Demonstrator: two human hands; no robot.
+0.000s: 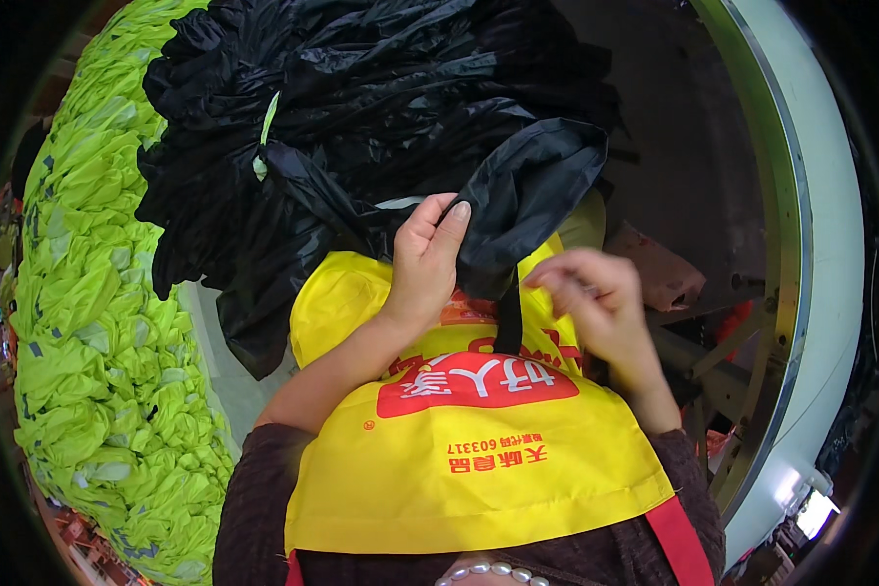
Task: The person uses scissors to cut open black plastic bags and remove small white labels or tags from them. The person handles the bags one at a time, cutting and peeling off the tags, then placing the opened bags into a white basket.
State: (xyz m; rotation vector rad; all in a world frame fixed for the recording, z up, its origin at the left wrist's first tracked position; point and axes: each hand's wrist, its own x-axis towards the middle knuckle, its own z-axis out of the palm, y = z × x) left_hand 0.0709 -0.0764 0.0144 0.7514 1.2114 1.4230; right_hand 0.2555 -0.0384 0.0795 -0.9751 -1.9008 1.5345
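Note:
Between the thumb and fingers of my left hand (428,262) is the edge of a piece of black fabric (532,186), pinched at its near left side. The fabric's loose end spreads up and to the right in a folded loop. A black strap (509,317) hangs below it over my yellow apron (479,498). My right hand (596,298) is raised to the right of the strap, its fingers bent and smeared by motion. Whether it holds anything does not show. Beyond both hands lies a large heap of crumpled black fabric (361,88).
A long pile of bright yellow-green fabric pieces (107,371) fills the left side. A pale surface (227,361) shows between it and my left arm. To the right curves a pale table edge (835,244) with a metal frame. Small pale green strips (270,117) lie on the black heap.

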